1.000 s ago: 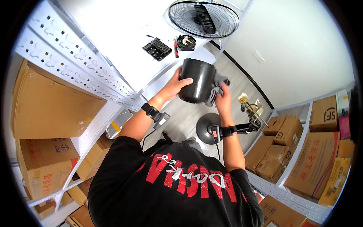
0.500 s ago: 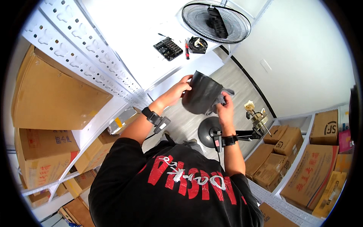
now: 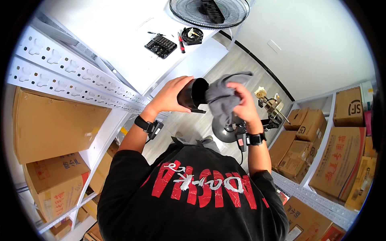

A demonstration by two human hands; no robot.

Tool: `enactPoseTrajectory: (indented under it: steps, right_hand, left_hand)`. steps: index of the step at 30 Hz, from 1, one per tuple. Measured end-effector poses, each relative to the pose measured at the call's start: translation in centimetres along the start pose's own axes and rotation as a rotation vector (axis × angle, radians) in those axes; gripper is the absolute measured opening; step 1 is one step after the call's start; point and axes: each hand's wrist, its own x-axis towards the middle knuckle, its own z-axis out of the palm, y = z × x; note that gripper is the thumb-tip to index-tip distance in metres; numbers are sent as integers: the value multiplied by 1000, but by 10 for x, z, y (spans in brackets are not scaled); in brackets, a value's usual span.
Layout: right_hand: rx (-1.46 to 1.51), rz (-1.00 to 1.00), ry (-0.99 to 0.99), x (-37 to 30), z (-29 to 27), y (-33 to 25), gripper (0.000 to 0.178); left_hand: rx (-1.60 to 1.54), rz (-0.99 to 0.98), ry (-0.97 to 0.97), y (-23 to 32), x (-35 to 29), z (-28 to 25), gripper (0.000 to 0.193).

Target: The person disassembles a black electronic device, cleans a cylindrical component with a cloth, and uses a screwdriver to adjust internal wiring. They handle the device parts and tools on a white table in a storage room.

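Note:
My left hand [image 3: 169,97] is wrapped round a black hollow plastic housing [image 3: 188,96], held in the air with its open side turned to the right. A crumpled grey cloth [image 3: 222,97] hangs from my right hand [image 3: 245,105], which grips it just right of the housing. The cloth's edge is close to the housing's opening; whether they touch I cannot tell. Below and to the right stands a fan stand with a round black base [image 3: 223,131] and a bare motor [image 3: 275,107], partly hidden behind my right arm.
On the white table [image 3: 120,36] lie a black bit case [image 3: 161,45], a red and black screwdriver [image 3: 181,43], a round black part [image 3: 192,36] and a wire fan grille [image 3: 225,16] holding a black piece. Shelves with cardboard boxes [image 3: 339,160] flank me on both sides.
The housing has turned so its opening faces right, and it has moved left with my left hand. My right hand has drawn the cloth away from its side and raised it.

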Motion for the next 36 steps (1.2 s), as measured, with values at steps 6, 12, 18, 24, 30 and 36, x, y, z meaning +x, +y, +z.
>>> enactPoseTrajectory:
  steps: [6,12,18,24,30,36]
  right_hand:
    - [-552,271,-423,27,38,42,44]
    - [-493,-266,-593,26,53,84,28]
    - [-1020,358,-476,-2,6,85,29]
    - [-509,219,87,-7,-40,37,40]
    - [-158,26,86,-1,-1,-32,44]
    - [-383,-4,-278,22,41,14,41]
  left_hand:
    - [193,129,-114,25,17,9,98]
    - [291,188,-170,17,16,31,90]
    - [402,118,36,-8,11,-5,90]
    - [178,118,213,-4,8,-27,100]
    - [159,190,235,3,10,-21,98]
    - [376,298,97,35,27,-17,84]
